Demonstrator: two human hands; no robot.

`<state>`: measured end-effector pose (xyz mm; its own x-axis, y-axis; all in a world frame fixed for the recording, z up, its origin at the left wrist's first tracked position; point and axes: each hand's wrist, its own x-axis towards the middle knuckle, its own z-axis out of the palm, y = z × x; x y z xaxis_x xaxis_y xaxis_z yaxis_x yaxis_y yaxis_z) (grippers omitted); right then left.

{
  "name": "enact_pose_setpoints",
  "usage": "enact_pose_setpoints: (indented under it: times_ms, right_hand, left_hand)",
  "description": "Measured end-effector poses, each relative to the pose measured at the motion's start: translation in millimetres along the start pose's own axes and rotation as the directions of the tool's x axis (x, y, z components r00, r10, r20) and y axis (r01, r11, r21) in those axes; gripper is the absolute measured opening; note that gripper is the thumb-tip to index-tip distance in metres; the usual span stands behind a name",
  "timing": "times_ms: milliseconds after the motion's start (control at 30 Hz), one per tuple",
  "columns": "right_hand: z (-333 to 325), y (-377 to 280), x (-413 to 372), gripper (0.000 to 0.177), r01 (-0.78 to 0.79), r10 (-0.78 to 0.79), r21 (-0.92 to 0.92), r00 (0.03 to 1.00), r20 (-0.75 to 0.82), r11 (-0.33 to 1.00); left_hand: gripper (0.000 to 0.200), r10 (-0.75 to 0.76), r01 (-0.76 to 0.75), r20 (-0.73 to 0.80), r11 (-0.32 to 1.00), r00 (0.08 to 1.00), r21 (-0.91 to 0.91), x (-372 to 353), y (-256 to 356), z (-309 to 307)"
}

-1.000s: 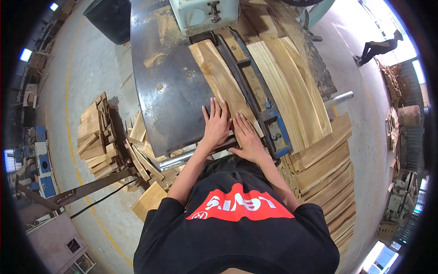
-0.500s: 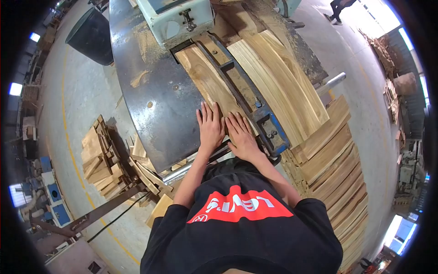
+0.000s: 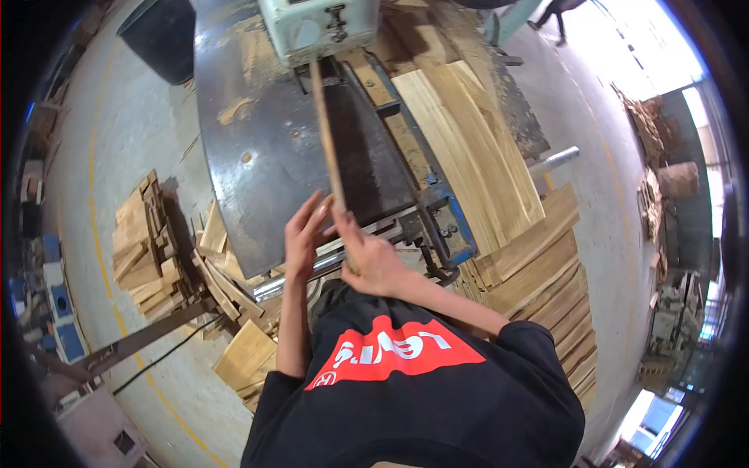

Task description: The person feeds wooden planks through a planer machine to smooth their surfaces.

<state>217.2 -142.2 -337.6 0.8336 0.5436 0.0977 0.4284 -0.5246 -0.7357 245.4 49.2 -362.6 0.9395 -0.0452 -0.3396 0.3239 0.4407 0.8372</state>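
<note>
A narrow wooden board [image 3: 326, 140] stands on its edge on the dark metal machine table [image 3: 261, 179], its far end at the pale green machine housing [image 3: 320, 30]. My right hand [image 3: 373, 261] grips the board's near end, fingers closed round it. Just left of it is my left hand [image 3: 307, 234], its fingers apart beside the board's near end; I cannot tell whether they touch it. To the right of the board runs the black and blue guide fence [image 3: 417, 144].
Wide planks [image 3: 476, 156] lie right of the fence, above a long stack of boards [image 3: 538, 273]. Offcuts [image 3: 144, 249] are piled on the floor at left. A dark bin [image 3: 160, 39] stands at upper left. A person [image 3: 555, 17] is at the far upper right.
The board was flat against the fence under both hands; now it is on edge and further left. My right hand has closed on it, and my left hand has moved left and lifted.
</note>
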Motion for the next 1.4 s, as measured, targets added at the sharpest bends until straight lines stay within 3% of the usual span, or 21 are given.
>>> enact_pose_setpoints:
  times_ms: [133, 200, 233, 333, 367, 467, 500, 567, 633, 667, 700, 733, 800, 867, 900, 1000, 1033, 1067, 1133, 1267, 1400]
  right_hand:
    - [10, -8, -2, 0.120, 0.099, -0.147, 0.268, 0.975, 0.164, 0.958]
    - [12, -8, 0, 0.120, 0.085, -0.254, 0.529, 0.933, 0.255, 0.845]
    - [5, -23, 2, 0.105, -0.035, -0.240, 0.715, 0.929, 0.280, 0.698]
    - [2, -10, 13, 0.079, 0.276, -0.353, 0.388, 0.925, 0.141, 0.879]
    - [3, 5, 19, 0.053, 0.418, -0.398, 0.233, 0.908, -0.129, 0.878]
    - [-59, 41, 7, 0.046, 0.053, -0.106, -0.136, 0.901, -0.420, 0.989]
    - [-73, 65, -4, 0.064, -0.137, 0.035, -0.183, 0.880, -0.474, 0.974]
    - [-109, 89, -29, 0.095, -0.601, 0.374, -0.302, 0.741, -0.558, 0.740]
    - [-111, 148, -64, 0.098, -0.623, 0.385, -0.094, 0.587, -0.712, 0.776]
    - [-113, 158, -76, 0.096, -0.585, 0.348, -0.130, 0.630, -0.695, 0.800]
    - [-116, 164, -88, 0.094, -0.545, 0.309, -0.169, 0.673, -0.672, 0.821]
    - [-117, 169, -97, 0.092, -0.498, 0.268, -0.209, 0.720, -0.640, 0.842]
    - [-114, 180, -105, 0.083, -0.467, 0.172, -0.394, 0.789, -0.590, 0.792]
    - [-120, 192, -108, 0.078, -0.433, 0.085, -0.627, 0.859, -0.505, 0.648]
    - [-125, 192, -103, 0.079, -0.439, 0.100, -0.634, 0.862, -0.497, 0.636]
    - [-141, 191, -101, 0.082, -0.471, 0.168, -0.635, 0.862, -0.478, 0.612]
    - [-149, 192, -100, 0.084, -0.470, 0.188, -0.632, 0.867, -0.461, 0.616]
    - [-156, 196, -100, 0.087, -0.465, 0.205, -0.631, 0.873, -0.442, 0.621]
    - [-159, 209, -102, 0.092, -0.452, 0.211, -0.592, 0.877, -0.432, 0.667]
    - [-172, 200, -90, 0.079, -0.493, 0.280, -0.543, 0.859, -0.429, 0.680]
    - [-178, 194, -77, 0.061, -0.416, 0.180, -0.419, 0.849, -0.497, 0.807]
  left_hand:
    - [0.049, 0.163, -0.125, -0.078, 0.924, 0.983, 0.361, -8, 1, -37]
    - [0.038, 0.159, 0.003, -0.204, 0.782, 0.966, 0.623, -8, 0, -57]
    - [0.033, 0.174, 0.077, -0.262, 0.679, 0.949, 0.730, -9, -5, -65]
    - [0.024, 0.261, -0.094, -0.361, 0.903, 0.895, 0.419, -21, -36, -94]
    - [0.022, 0.222, -0.108, -0.362, 0.945, 0.905, 0.310, -30, -39, -108]
    - [0.012, 0.281, -0.208, -0.514, 0.958, 0.810, 0.196, -41, -45, -156]
    - [0.023, 0.208, -0.117, -0.443, 0.968, 0.872, 0.223, -59, -29, -185]
    - [0.015, 0.357, -0.224, -0.579, 0.930, 0.733, 0.291, -63, -1, -198]
    - [0.012, 0.325, -0.216, -0.612, 0.945, 0.721, 0.246, -69, 16, -283]
    - [0.023, 0.368, -0.293, -0.628, 0.929, 0.685, 0.224, -63, 27, -310]
    - [0.037, 0.231, -0.162, -0.570, 0.972, 0.789, 0.170, -69, 45, -365]
    - [0.043, 0.111, -0.123, -0.579, 0.992, 0.808, 0.019, -72, 60, -376]
    - [0.055, 0.061, 0.122, -0.743, 0.974, 0.667, 0.189, -66, 70, -448]
    - [0.066, 0.097, 0.234, -0.875, 0.944, 0.475, 0.232, -74, 82, -450]
    - [0.072, 0.008, 0.322, -0.930, 0.937, 0.368, 0.135, -70, 90, -452]
    - [0.077, 0.148, 0.186, -0.853, 0.944, 0.501, 0.273, -57, 87, -443]
    - [0.074, 0.183, 0.263, -0.851, 0.901, 0.492, 0.346, -53, 89, -406]
    - [0.064, 0.338, 0.077, -0.755, 0.887, 0.562, 0.455, -46, 76, -390]
    - [0.053, 0.525, -0.047, -0.686, 0.809, 0.504, 0.586, -39, 65, -295]
    - [0.041, 0.777, -0.232, -0.450, 0.582, 0.440, 0.779, -21, 33, -210]
    - [0.035, 0.778, -0.295, -0.386, 0.569, 0.495, 0.768, -25, 17, -108]
